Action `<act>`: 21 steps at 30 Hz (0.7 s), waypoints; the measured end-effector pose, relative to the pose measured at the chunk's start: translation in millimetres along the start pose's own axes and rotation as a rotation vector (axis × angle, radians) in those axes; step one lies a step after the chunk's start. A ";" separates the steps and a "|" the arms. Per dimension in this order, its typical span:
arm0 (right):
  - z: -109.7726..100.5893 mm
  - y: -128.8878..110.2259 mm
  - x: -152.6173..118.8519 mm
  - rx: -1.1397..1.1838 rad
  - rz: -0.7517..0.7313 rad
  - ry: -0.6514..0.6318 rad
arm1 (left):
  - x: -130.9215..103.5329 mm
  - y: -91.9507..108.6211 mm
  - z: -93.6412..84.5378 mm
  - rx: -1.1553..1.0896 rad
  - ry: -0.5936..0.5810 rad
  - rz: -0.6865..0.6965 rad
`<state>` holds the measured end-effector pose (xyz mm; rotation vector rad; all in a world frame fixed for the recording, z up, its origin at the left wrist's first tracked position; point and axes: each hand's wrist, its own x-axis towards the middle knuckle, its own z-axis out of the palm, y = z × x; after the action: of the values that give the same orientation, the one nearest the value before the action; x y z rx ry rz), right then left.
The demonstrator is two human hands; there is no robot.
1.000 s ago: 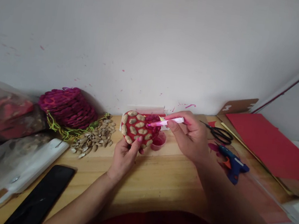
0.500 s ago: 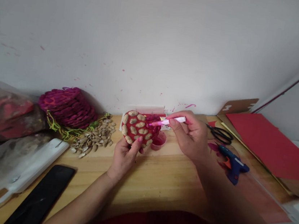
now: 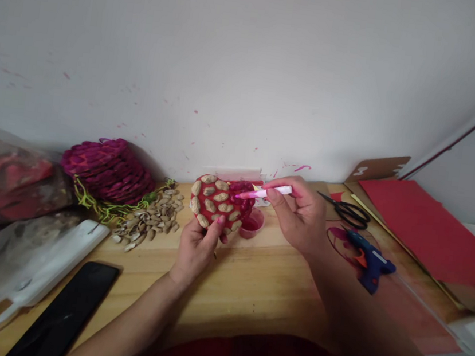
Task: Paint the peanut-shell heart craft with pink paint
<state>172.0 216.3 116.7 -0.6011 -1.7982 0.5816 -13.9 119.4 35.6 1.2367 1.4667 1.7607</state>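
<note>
My left hand [image 3: 199, 248] grips the lower edge of a red disc [image 3: 214, 197] covered with peanut shells, its thumb on the front. The shells at the disc's right side are coated magenta; the others are bare tan. My right hand [image 3: 302, 215] is closed round a white brush [image 3: 278, 192] with a pink-stained front part, whose tip touches the magenta shells. Below and right of the disc, a small cup of pink paint [image 3: 252, 225] stands on the table, partly hidden by the disc.
Left on the wooden table [image 3: 231, 298] are loose shells [image 3: 152, 219], stacked magenta discs [image 3: 108, 171], plastic bags [image 3: 3, 178], a power strip [image 3: 60, 263] and a phone [image 3: 67, 310]. Scissors [image 3: 352, 214], a glue gun [image 3: 370, 261] and red sheets [image 3: 425, 230] lie right.
The disc in my left hand has shifted slightly left. My right hand and the brush have also moved a little left, with the tip still at the magenta shells.
</note>
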 end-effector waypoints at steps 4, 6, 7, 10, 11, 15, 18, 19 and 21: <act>-0.3 0.0 0.2 -0.012 0.008 0.004 | 0.5 -0.1 0.2 -0.014 -0.001 -0.005; -0.3 -0.1 0.3 0.008 0.003 0.004 | 0.5 1.3 0.6 -0.012 -0.007 -0.005; -0.3 -0.1 0.3 0.013 -0.008 0.002 | 0.5 2.2 0.8 -0.012 -0.009 -0.006; -0.2 -0.5 0.2 -0.011 -0.057 -0.011 | 0.8 3.7 1.3 -0.015 0.001 -0.009; -0.2 -0.6 0.1 -0.025 -0.068 -0.009 | 1.0 3.7 1.3 -0.016 0.006 -0.009; -0.2 -0.6 -0.3 -0.027 -0.053 0.008 | 1.4 2.8 0.8 -0.014 0.001 -0.004; 0.3 0.3 -0.5 -0.014 -0.040 0.006 | 1.0 3.4 0.2 -0.004 -0.012 -0.010; 0.4 0.6 -0.5 -0.018 -0.040 0.005 | 0.9 3.9 0.1 -0.001 -0.010 -0.014; 0.4 1.0 -0.5 -0.029 -0.042 0.005 | 0.8 4.7 0.0 0.004 -0.003 -0.018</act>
<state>171.8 216.7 115.7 -0.5823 -1.8131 0.5257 -13.5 118.7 40.3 1.2238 1.4753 1.7441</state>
